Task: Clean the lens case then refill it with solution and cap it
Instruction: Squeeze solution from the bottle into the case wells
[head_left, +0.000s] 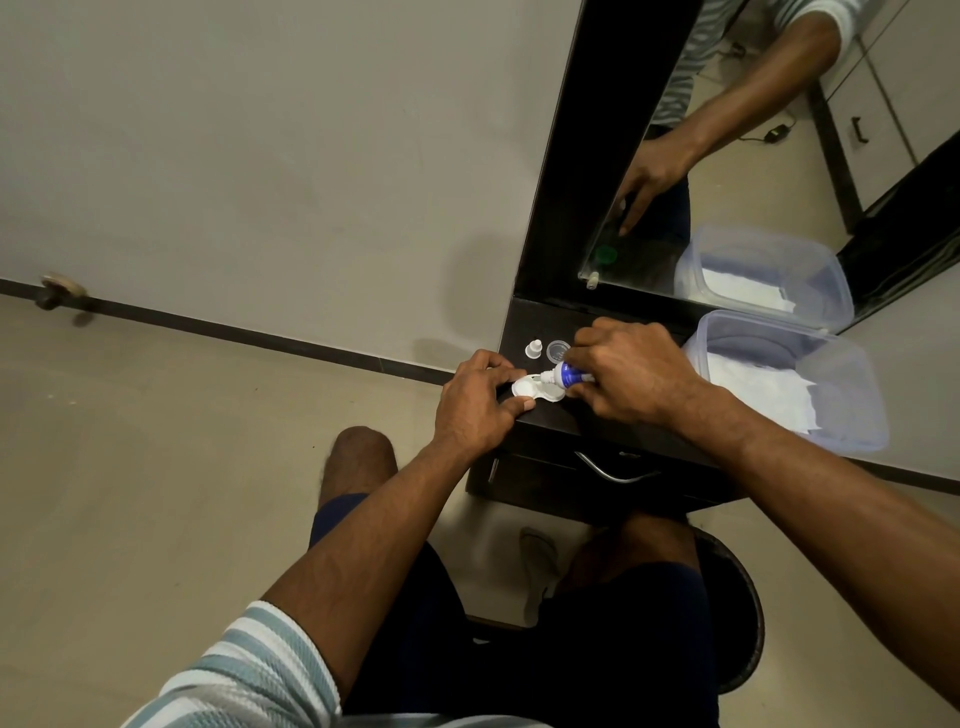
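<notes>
Fingers (511, 375) of the left hand (475, 402) are pinching the white case (532, 392), thumb at its near rim, steadying it on the dark shelf (566, 421) near the front edge. Right hand (631, 376) is gripping the blue-and-white bottle (566, 375), tilting its nozzle over the case's right well. Lying behind the case: a small white cap (534, 348) and a clear lid (558, 349). Sitting at the right: a clear tub (852, 364) holding white tissue (763, 395), under the mirror (779, 156).
</notes>
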